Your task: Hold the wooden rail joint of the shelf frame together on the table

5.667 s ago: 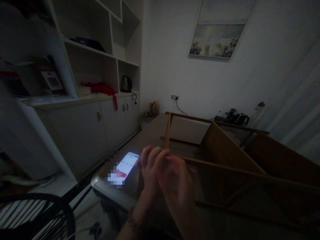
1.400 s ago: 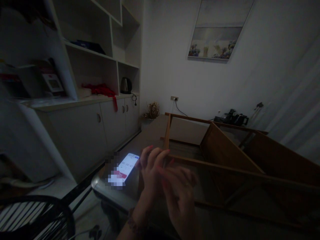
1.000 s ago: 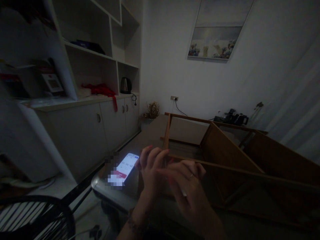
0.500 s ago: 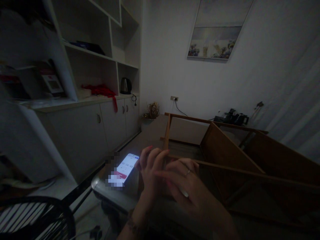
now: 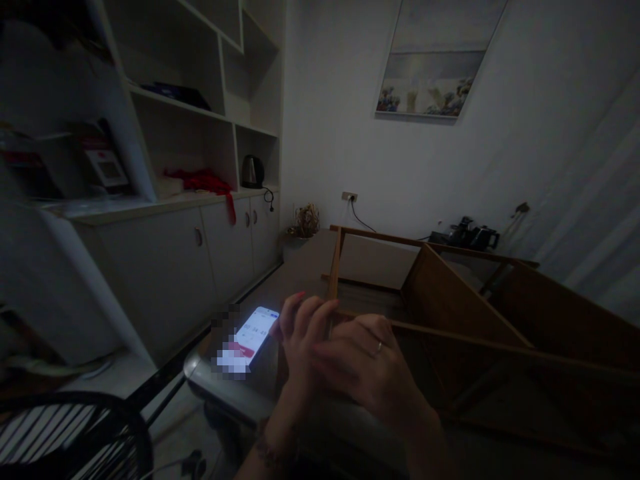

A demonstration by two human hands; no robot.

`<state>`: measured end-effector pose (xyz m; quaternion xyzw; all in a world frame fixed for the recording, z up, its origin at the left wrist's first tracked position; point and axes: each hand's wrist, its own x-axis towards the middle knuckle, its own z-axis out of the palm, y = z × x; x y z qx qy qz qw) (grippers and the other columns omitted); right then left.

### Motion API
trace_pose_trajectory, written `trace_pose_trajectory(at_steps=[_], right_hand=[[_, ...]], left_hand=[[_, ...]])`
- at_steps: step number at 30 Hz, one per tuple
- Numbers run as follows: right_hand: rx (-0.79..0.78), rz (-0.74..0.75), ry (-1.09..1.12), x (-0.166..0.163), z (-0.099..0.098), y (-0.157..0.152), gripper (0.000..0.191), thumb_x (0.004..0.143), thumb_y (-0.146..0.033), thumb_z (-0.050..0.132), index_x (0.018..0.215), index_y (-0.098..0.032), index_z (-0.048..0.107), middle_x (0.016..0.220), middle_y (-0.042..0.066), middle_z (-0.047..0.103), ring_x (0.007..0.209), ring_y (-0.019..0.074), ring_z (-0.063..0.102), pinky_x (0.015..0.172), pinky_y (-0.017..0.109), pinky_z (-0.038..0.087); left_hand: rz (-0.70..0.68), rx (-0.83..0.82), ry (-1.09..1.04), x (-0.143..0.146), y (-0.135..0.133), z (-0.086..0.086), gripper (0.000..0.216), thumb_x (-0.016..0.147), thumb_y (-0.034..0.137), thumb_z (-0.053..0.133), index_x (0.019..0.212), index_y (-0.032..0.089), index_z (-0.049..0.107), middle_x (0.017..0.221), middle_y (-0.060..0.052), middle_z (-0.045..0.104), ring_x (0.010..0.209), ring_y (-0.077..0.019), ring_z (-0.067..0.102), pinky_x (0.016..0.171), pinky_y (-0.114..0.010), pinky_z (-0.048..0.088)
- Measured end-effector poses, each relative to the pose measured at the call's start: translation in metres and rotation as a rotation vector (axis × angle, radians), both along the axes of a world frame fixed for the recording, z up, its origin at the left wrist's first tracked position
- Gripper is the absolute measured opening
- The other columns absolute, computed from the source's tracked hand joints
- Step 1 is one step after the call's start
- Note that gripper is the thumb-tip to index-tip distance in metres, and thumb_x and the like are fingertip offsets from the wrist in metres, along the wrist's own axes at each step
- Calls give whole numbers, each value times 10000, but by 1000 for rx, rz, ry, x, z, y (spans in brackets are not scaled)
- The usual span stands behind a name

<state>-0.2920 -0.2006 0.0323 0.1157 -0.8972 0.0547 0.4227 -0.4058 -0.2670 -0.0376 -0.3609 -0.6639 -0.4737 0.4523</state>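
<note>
A wooden shelf frame (image 5: 460, 293) lies on its side on the table (image 5: 307, 263). My left hand (image 5: 303, 333) is at its near left corner, fingers curled over the wood. Close against it, my right hand (image 5: 370, 363), with a ring on one finger, has its fingers bent and drawn together. Whatever lies between those fingertips is hidden by the hands and the dim light. Left of my left hand, a phone (image 5: 253, 337) with a lit screen rests on the table near its rounded corner.
A black wire-rimmed round object (image 5: 75, 433) stands low at the left. White cabinets (image 5: 160, 280) line the left wall, with a kettle (image 5: 253, 171) and red cloth (image 5: 205, 181) on top. Dark appliances (image 5: 470, 235) sit behind the frame.
My right hand has turned slightly and its fingers have drawn in, with the forearm shifting left. My left hand, the frame and the phone stay in place.
</note>
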Motion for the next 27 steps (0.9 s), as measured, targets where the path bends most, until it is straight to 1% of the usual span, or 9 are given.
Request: trace_pose_trajectory(at_steps=[3, 6, 8, 12, 14, 16, 20, 24, 27], right_hand=[[14, 14, 58, -5, -6, -5, 112, 993, -255, 566, 972, -226, 672, 789, 8, 691, 775, 174, 591, 742, 332, 478], [-51, 43, 35, -9, -11, -9, 256, 997, -190, 470, 1206, -196, 616, 842, 31, 708, 764, 179, 621, 719, 338, 501], [-71, 36, 40, -11, -14, -11, 296, 997, -157, 422, 1227, -174, 607, 842, 46, 709, 747, 182, 630, 709, 342, 514], [-94, 36, 115, -12, -19, -15, 205, 993, -138, 479, 1004, -181, 679, 786, 50, 703, 703, 166, 645, 646, 293, 531], [-113, 77, 118, -11, -22, -15, 188, 979, -116, 525, 1076, -169, 677, 824, 54, 723, 732, 164, 671, 636, 274, 550], [-115, 107, 118, -9, -25, -14, 259, 960, -94, 570, 1201, -155, 646, 860, 58, 741, 782, 174, 688, 663, 277, 575], [-88, 131, 159, -6, -32, -10, 445, 957, -66, 572, 1391, -157, 538, 896, 51, 761, 827, 186, 691, 690, 292, 602], [-137, 93, 193, -8, -35, -8, 490, 962, -67, 563, 1433, -192, 513, 944, 52, 766, 818, 191, 688, 682, 305, 607], [-196, 107, 175, -11, -34, -10, 451, 974, -95, 554, 1409, -212, 538, 960, 47, 761, 831, 189, 678, 704, 308, 607]], left_hand=[[-19, 17, -5, 1, 0, 2, 185, 971, 323, 543, 1118, 279, 646, 1017, -28, 661, 1186, -240, 501, 1014, -388, 313], [-43, 31, -28, 1, 1, 3, 175, 950, 325, 575, 1102, 285, 652, 1015, -22, 657, 1166, -237, 508, 983, -374, 340], [-26, 36, -30, 0, 2, 3, 163, 956, 330, 567, 1083, 285, 658, 1004, -21, 656, 1163, -237, 504, 984, -376, 333], [0, 28, 8, -1, 2, 2, 216, 1000, 329, 480, 1082, 288, 676, 995, -27, 666, 1188, -239, 488, 1019, -393, 289], [-11, 34, 21, -2, 2, 2, 309, 1035, 370, 387, 1091, 285, 679, 996, -28, 669, 1184, -227, 492, 1026, -389, 276], [-12, 40, 11, -2, 1, 2, 378, 1052, 410, 322, 1097, 288, 676, 998, -25, 667, 1179, -216, 495, 1034, -384, 260], [-1, 29, 1, -1, 2, 2, 341, 1049, 390, 357, 1081, 283, 679, 989, -26, 667, 1192, -215, 487, 1026, -377, 258], [20, 45, 32, -1, 3, 1, 302, 1043, 321, 388, 1054, 271, 686, 973, -32, 660, 1182, -219, 486, 1014, -378, 273], [28, 54, 46, -3, 4, 0, 307, 1045, 310, 381, 1064, 263, 684, 993, -40, 657, 1201, -223, 475, 1036, -381, 260]])
